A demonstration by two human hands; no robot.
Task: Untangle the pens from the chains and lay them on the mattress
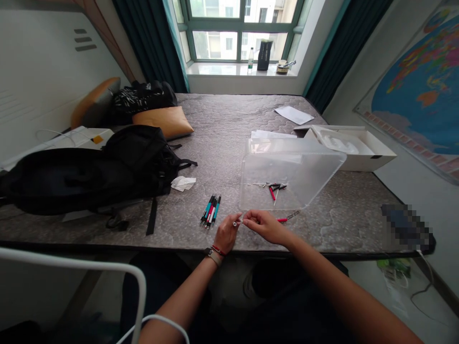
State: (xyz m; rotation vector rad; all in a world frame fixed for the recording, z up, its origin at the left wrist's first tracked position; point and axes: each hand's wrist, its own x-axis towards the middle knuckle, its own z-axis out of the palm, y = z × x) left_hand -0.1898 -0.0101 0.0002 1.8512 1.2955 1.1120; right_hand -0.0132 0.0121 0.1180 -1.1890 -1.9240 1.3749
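Close together at the front of the mattress, my two hands meet over a small piece. My left hand (226, 233) is closed around a pen part (234, 223), whose round pale end faces me. My right hand (264, 225) pinches at that end with thumb and forefinger; what lies between them is too small to make out. Left of my hands lies a row of several assembled pens (211, 210) in teal, red, white and black. A clear plastic bin (304, 179) rests tilted beyond my right hand, with loose pen parts (273, 190) in it. One red barrel (282, 220) lies beside my right wrist.
A black backpack (136, 162) and crumpled tissue (183, 183) lie to the left, with an orange cushion (163, 121) behind. An open white box (373, 157) and paper sheets (294, 114) are at the right. A blurred dark device (407, 227) sits at the right edge.
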